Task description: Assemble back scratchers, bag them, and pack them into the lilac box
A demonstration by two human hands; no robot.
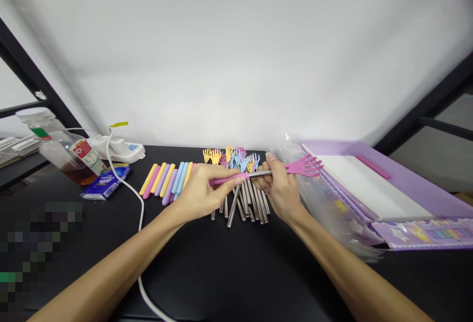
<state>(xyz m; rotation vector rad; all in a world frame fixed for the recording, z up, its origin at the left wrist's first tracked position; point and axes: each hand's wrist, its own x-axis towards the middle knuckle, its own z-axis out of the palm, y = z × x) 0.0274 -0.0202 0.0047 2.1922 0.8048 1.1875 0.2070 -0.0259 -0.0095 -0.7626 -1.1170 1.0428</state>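
Currently, the left hand [197,194] and right hand [279,189] have their fingers [236,176] clamped around one finished pink-handled steel back scratcher [303,165] above the black tabletop [221,272]. Still unjoined: loose steel rods [249,201], pastel rubbery grips [166,181], small plastic hand tips [231,157]. Purple box [406,184] sits farther right.

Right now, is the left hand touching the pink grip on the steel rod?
Touching: the head view shows the left hand with its fingers closed around the pink grip of the steel rod.
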